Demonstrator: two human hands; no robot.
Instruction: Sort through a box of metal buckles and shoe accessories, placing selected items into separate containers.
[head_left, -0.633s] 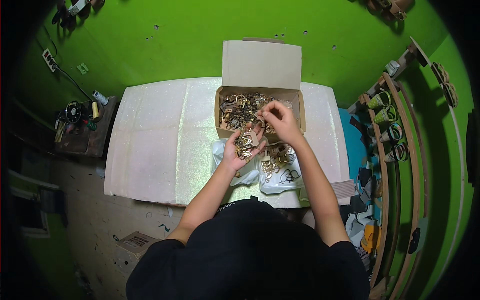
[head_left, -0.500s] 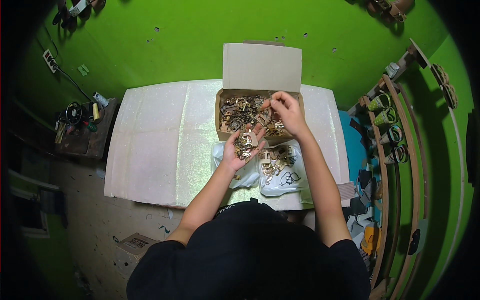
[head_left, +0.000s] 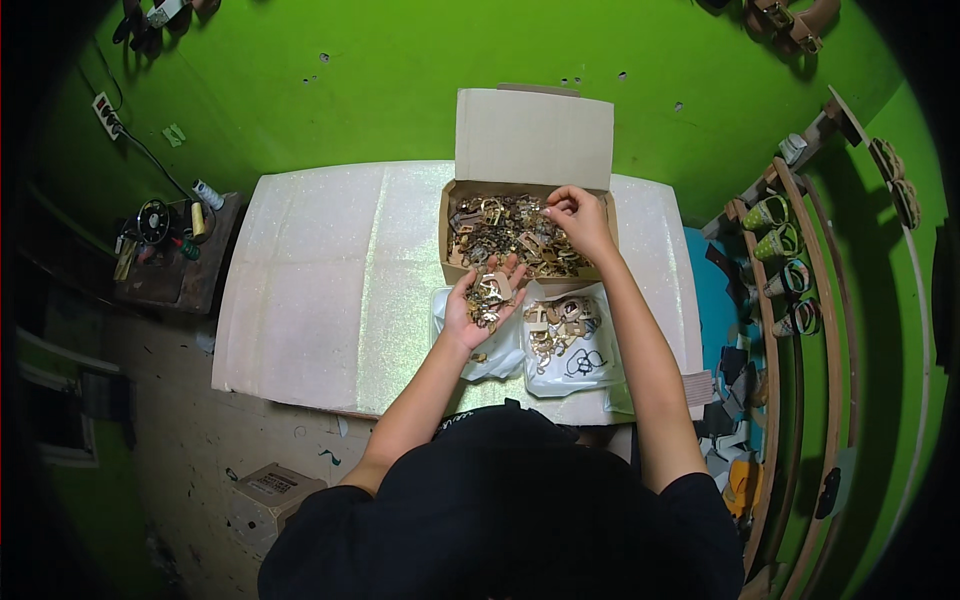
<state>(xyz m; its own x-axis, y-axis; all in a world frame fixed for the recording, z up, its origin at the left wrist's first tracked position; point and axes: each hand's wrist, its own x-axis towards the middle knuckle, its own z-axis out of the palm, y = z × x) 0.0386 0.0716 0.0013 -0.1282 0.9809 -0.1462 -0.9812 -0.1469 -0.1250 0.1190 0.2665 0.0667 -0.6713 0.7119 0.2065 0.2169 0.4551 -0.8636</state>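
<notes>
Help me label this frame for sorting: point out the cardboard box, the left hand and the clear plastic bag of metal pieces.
cardboard box (head_left: pixel 533 135), head view, on its raised lid flap.
left hand (head_left: pixel 484 300), head view, on the open palm with buckles.
clear plastic bag (head_left: pixel 575 362), head view, on its lower part.

Thread spools (head_left: pixel 203 205) on side bench (head_left: pixel 180 270).

Bright, even overhead light; the pale desk (head_left: pixel 330 290) glitters with speckled glare. Corners fall into black vignette, lower left dim. Straight edges bow toward the rim; small items are too fine to resolve.
</notes>
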